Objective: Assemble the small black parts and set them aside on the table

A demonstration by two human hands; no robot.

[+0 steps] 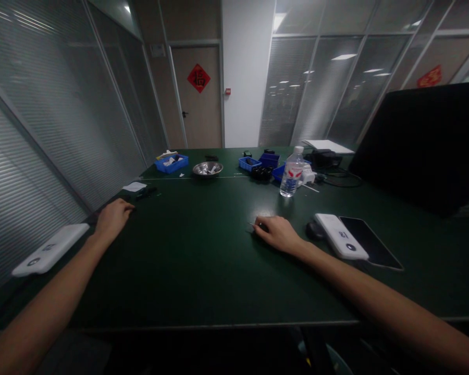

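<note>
My left hand (112, 216) rests at the left side of the green table (187, 260), fingers curled together. Whatever may be in them is hidden; a dark spot shows by the fingertips. Just beyond it lie a small black object (146, 192) and a white sheet of paper (135, 186). Near the table's middle, my right hand (275, 232) is closed, with a thin light-coloured piece (251, 224) sticking out to the left of the fingers. To its right sit a black computer mouse (315, 230) and a white power-bank-like device (341, 237).
A clear water bottle (292, 173) stands beyond my right hand. Blue trays (172, 163), a metal bowl (207, 170) and black cables (261, 173) lie farther back. A dark flat tablet (369, 240) and a large black screen (422, 146) are right. Another white device (50, 250) lies left.
</note>
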